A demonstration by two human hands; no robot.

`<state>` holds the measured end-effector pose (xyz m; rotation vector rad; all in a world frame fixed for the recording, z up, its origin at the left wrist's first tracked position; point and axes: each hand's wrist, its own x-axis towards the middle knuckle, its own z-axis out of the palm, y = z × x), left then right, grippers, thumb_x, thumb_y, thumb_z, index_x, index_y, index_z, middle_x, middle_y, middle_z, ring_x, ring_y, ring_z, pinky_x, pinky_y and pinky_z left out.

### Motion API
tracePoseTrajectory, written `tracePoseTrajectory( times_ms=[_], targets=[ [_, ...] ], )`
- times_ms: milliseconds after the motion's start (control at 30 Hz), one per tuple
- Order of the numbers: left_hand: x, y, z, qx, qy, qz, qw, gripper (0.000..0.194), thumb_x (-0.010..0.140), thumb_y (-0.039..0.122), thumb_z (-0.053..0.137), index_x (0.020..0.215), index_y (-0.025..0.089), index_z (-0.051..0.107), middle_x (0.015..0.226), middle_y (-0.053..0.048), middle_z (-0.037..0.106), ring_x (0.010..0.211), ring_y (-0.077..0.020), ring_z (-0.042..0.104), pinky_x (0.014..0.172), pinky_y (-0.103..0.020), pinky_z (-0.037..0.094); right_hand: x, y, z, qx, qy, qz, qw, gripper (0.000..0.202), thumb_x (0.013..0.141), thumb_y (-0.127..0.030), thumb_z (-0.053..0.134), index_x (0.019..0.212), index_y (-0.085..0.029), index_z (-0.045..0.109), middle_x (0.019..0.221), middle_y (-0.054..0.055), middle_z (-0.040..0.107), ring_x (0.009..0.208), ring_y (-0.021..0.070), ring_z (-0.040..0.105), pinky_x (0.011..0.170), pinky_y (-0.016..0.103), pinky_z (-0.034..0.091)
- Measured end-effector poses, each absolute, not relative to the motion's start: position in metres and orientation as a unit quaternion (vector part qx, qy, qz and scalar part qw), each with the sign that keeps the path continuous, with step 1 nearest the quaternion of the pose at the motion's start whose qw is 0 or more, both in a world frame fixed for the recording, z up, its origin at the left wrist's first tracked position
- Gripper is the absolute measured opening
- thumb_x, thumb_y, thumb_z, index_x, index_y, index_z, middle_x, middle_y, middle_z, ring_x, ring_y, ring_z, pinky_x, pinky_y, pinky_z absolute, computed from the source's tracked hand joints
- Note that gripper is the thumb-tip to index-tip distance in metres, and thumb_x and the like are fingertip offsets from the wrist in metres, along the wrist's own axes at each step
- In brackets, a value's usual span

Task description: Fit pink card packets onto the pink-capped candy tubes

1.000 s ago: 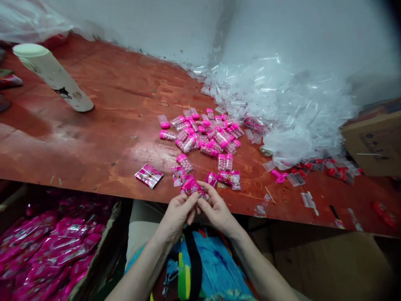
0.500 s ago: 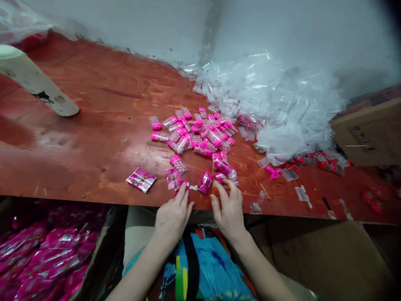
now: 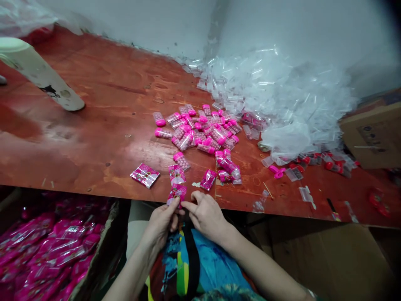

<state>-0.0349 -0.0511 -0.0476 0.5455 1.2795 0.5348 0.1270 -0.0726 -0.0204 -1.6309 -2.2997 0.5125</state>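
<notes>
At the table's front edge, my left hand (image 3: 163, 218) pinches a pink printed plastic sleeve (image 3: 176, 192) between thumb and fingers. My right hand (image 3: 207, 212) is curled, with its fingertips at the sleeve's lower right corner; the exact contact is hard to make out. Just beyond lies another pink sleeve (image 3: 177, 173) on the table. A small stack of flat sleeves (image 3: 145, 174) is to the left, and a wrapped pink piece (image 3: 208, 179) to the right. Farther back spreads a pile of clear candy tubes with pink caps (image 3: 216, 133), beside a few sleeved tubes (image 3: 228, 166).
A big heap of clear empty tubes (image 3: 282, 92) leans against the wall. Red-capped tubes (image 3: 335, 166) and a cardboard box (image 3: 372, 133) are at the right. A pale water bottle (image 3: 59, 90) is at the left. Below the edge, a box holds pink packs (image 3: 53, 251).
My left hand has drawn the sleeve back to the table edge and pinches it. My right hand has left the sleeved tubes and moved left to the sleeve. The view has shifted slightly.
</notes>
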Motion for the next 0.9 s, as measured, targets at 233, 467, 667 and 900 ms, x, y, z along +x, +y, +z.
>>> tracePoseTrajectory(
  times_ms=[233, 467, 667, 900],
  targets=[
    [-0.034, -0.06, -0.021, 0.234, 0.529, 0.252, 0.775, 0.04, 0.071, 0.052, 0.072, 0.068, 0.012, 0.066, 0.032, 0.002, 0.045, 0.032, -0.0049, 0.03, 0.04, -0.019, 0.017, 0.119, -0.07, -0.019, -0.616, -0.533, 0.456, 0.358, 0.038, 0.092, -0.033, 0.053, 0.129, -0.026, 0.048, 0.088, 0.001, 0.061, 0.066, 0.0134, 0.057, 0.064, 0.027, 0.047],
    [-0.025, -0.039, -0.004, 0.316, 0.523, 0.274, 0.743, 0.035, 0.072, 0.05, 0.071, 0.079, 0.016, 0.066, 0.041, 0.001, 0.054, 0.036, -0.0081, 0.039, 0.04, -0.02, 0.024, 0.114, -0.048, -0.017, -0.583, -0.464, 0.474, 0.469, 0.036, 0.09, -0.024, 0.053, 0.126, -0.026, 0.05, 0.08, -0.002, 0.058, 0.069, 0.0128, 0.055, 0.067, 0.026, 0.047],
    [-0.039, -0.01, 0.01, 0.418, 0.506, 0.294, 0.695, 0.028, 0.063, 0.042, 0.077, 0.074, 0.016, 0.075, 0.056, -0.002, 0.063, 0.051, -0.0135, 0.051, 0.049, -0.023, 0.038, 0.132, -0.033, 0.006, -0.484, -0.671, 0.432, 0.359, 0.038, 0.092, -0.016, 0.049, 0.128, -0.026, 0.054, 0.12, 0.005, 0.064, 0.107, 0.0199, 0.06, 0.094, 0.038, 0.048],
    [-0.046, -0.007, -0.008, 0.353, 0.57, 0.318, 0.671, 0.034, 0.063, 0.046, 0.079, 0.063, 0.013, 0.07, 0.045, 0.002, 0.051, 0.041, -0.0067, 0.033, 0.042, -0.021, 0.021, 0.133, 0.022, 0.004, -0.543, -0.735, 0.281, 0.292, 0.027, 0.098, -0.022, 0.042, 0.118, -0.021, 0.06, 0.11, 0.008, 0.067, 0.103, 0.02, 0.061, 0.093, 0.035, 0.046]
  ],
)
